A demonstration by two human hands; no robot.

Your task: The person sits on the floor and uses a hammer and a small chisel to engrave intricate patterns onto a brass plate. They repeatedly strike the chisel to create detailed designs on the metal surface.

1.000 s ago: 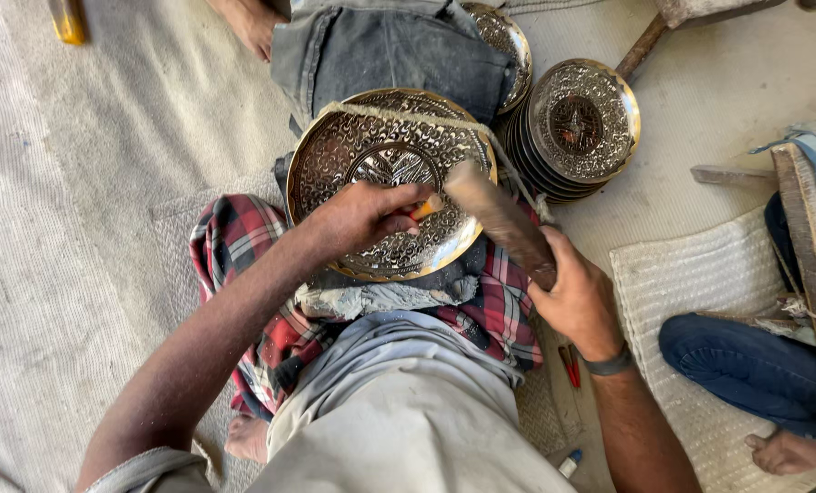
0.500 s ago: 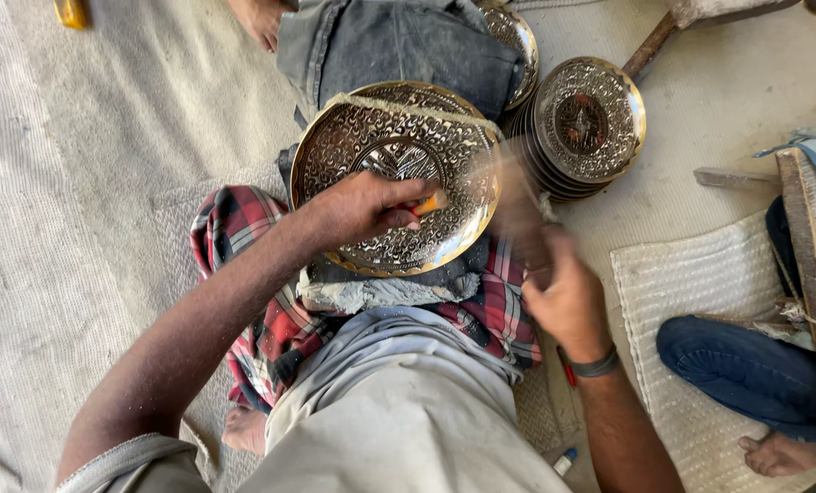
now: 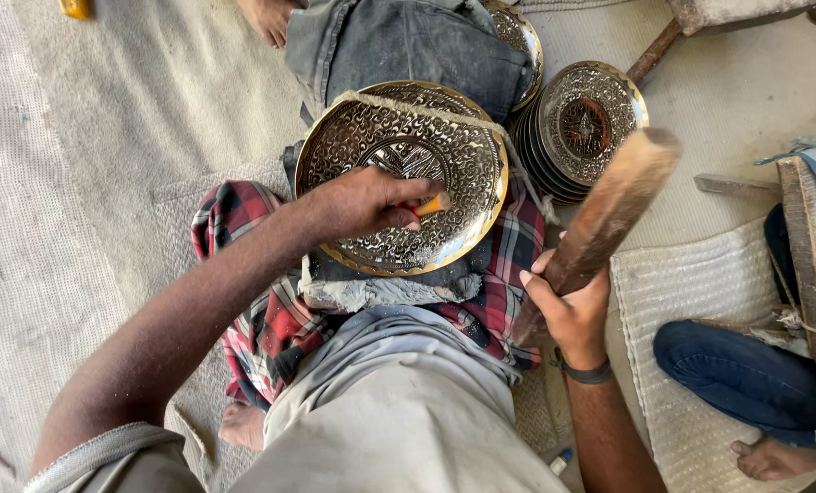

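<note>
A round engraved brass plate [image 3: 371,137] rests on my lap over a red plaid cloth [image 3: 271,319]. My left hand [image 3: 362,203] is closed around a small orange-tipped chisel [image 3: 433,204], its point set on the plate's lower middle. My right hand [image 3: 568,306] grips a thick wooden mallet [image 3: 613,205], raised up and out to the right of the plate, its head well clear of the chisel.
A stack of similar engraved plates [image 3: 586,123] stands at the upper right. Another person's leg in blue jeans [image 3: 746,370] and bare foot lie at the right, beside a woven mat [image 3: 673,301]. Denim-clad legs [image 3: 408,41] are above the plate.
The mallet was down near the chisel a second ago; it has swung up and away to the right. My left hand and chisel stay on the plate.
</note>
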